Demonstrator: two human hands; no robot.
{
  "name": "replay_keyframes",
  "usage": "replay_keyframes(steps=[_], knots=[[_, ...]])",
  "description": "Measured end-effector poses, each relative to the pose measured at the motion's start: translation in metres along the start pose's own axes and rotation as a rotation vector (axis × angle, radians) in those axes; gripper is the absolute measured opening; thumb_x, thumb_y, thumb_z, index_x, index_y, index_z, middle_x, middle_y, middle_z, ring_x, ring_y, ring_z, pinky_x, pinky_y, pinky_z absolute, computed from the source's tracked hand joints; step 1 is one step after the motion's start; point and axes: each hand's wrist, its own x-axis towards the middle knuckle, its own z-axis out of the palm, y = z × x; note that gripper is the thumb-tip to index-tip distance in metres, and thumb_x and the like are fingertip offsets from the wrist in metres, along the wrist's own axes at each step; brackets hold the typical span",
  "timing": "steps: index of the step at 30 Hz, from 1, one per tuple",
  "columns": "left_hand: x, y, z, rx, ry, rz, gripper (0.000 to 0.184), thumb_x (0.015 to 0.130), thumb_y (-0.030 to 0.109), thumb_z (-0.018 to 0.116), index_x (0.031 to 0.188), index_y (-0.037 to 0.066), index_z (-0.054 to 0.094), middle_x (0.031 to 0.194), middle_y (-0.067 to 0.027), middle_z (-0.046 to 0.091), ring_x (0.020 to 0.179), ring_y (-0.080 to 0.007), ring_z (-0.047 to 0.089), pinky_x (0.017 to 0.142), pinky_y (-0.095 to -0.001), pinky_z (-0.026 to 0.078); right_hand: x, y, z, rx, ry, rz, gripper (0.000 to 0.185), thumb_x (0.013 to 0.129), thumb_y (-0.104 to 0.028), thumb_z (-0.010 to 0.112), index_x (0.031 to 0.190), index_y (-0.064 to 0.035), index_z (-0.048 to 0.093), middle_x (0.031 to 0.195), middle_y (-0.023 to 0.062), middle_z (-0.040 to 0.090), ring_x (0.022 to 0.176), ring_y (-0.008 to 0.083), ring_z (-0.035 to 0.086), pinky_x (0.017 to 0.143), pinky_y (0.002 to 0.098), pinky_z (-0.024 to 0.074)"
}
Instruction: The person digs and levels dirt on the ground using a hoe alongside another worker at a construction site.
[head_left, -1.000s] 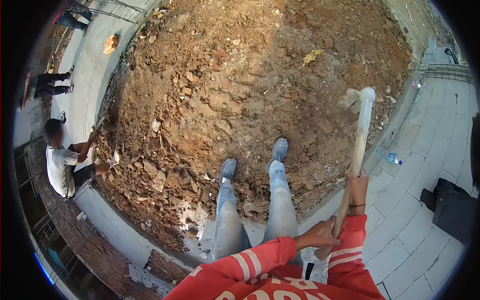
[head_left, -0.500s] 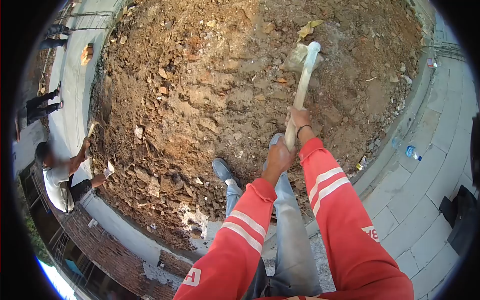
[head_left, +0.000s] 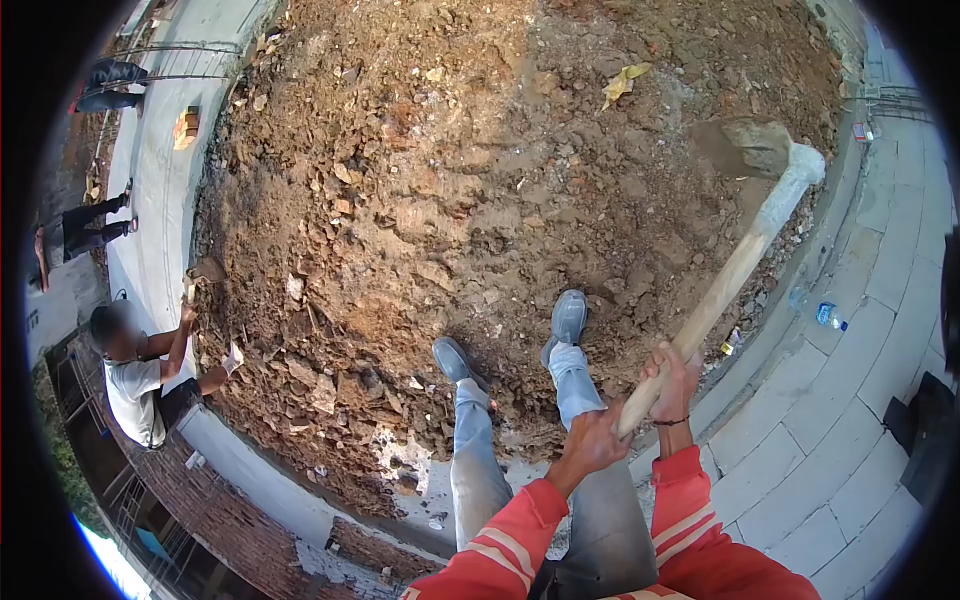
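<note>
Both my hands are wrapped round the wooden handle of a hoe (head_left: pixel 720 280). My left hand (head_left: pixel 597 440) grips near the handle's end, close to my knees. Just above it on the handle is my right hand (head_left: pixel 672 380), with a dark band at the wrist. The hoe slants up to the right, and its wide, dirt-coloured blade (head_left: pixel 755 148) is in the air over the soil at the right, smeared by motion. Under it lies broken brown soil (head_left: pixel 480 210) with stones and brick bits. My grey shoes (head_left: pixel 569 315) stand on this soil.
At the left a co-worker (head_left: pixel 135 370) in a light shirt bends over the soil with a hoe (head_left: pixel 200 280). Another person's legs (head_left: pixel 98 222) show behind. Grey paving (head_left: pixel 820 400) with a plastic bottle (head_left: pixel 830 316) borders the right. A yellow leaf-like scrap (head_left: pixel 625 84) lies ahead.
My hands have drawn back toward my body and right, still round the handle. The hoe's head has swung to the right and nearer the camera. The co-worker's hoe has shifted slightly.
</note>
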Motion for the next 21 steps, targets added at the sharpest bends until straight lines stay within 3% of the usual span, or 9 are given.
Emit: replay_keyframes(steps=[2,5,9,11,14,16,21], knots=[[0.055,0.021,-0.005,-0.048,-0.099,0.124,0.052,0.075,0.024,0.07,0.12,0.002,0.053,0.077,-0.0257,0.065,0.071,-0.0448,0.064,0.065,-0.0519,0.052,0.023,-0.047,0.004,0.038,-0.076,-0.145,0.022,0.089,-0.009,0.064,0.1,-0.0085,0.045,0.069,0.0029,0.048,0.051,0.0144,0.047,0.047,0.0313,0.0432],[0.128,0.042,-0.025,-0.053,0.009,0.269,0.046,0.074,0.022,0.069,0.114,0.003,0.058,0.083,-0.0238,0.067,0.078,-0.045,0.064,0.071,-0.0526,0.051,0.067,-0.091,0.04,0.003,-0.013,-0.314,0.022,0.09,-0.012,0.065,0.1,-0.0091,0.045,0.068,0.002,0.048,0.052,0.0135,0.048,0.048,0.0304,0.0437],[0.181,0.007,-0.06,0.038,0.138,0.257,0.033,0.074,0.022,0.068,0.103,0.007,0.062,0.087,-0.0229,0.068,0.081,-0.0447,0.064,0.074,-0.0527,0.051,0.139,-0.061,0.083,0.008,-0.021,-0.372,0.02,0.09,-0.012,0.065,0.095,-0.0061,0.046,0.066,0.0018,0.05,0.05,0.013,0.049,0.045,0.0293,0.0432],[0.171,-0.037,-0.077,0.133,0.132,0.127,0.034,0.076,0.024,0.067,0.104,0.006,0.062,0.085,-0.0228,0.068,0.084,-0.0436,0.065,0.075,-0.052,0.051,0.166,0.002,0.1,0.058,-0.023,-0.248,0.018,0.089,-0.011,0.064,0.091,-0.0046,0.048,0.065,0.0018,0.051,0.048,0.0131,0.048,0.044,0.0306,0.0426],[0.11,-0.126,-0.057,0.286,0.092,-0.226,0.038,0.078,0.027,0.068,0.108,0.004,0.062,0.082,-0.0248,0.068,0.083,-0.0435,0.067,0.078,-0.052,0.053,0.165,0.145,0.095,-0.159,0.03,0.242,0.014,0.086,-0.012,0.064,0.082,-0.0027,0.055,0.062,0.0034,0.054,0.046,0.015,0.052,0.043,0.0326,0.0455],[0.06,-0.148,-0.061,0.346,0.086,-0.289,0.04,0.078,0.028,0.069,0.108,0.003,0.062,0.081,-0.0262,0.068,0.081,-0.0444,0.067,0.078,-0.0529,0.054,0.142,0.201,0.088,-0.209,0.104,0.189,0.013,0.086,-0.012,0.065,0.081,-0.0035,0.056,0.062,0.0025,0.054,0.047,0.0152,0.053,0.044,0.0332,0.0462],[-0.008,-0.112,-0.075,0.31,-0.049,-0.331,0.048,0.075,0.031,0.072,0.109,0.0,0.058,0.08,-0.0275,0.067,0.074,-0.0452,0.067,0.069,-0.0539,0.054,0.059,0.181,0.064,0.007,0.01,0.388,0.015,0.083,-0.006,0.064,0.085,-0.0089,0.049,0.062,0.0016,0.051,0.047,0.014,0.05,0.043,0.032,0.0445]])
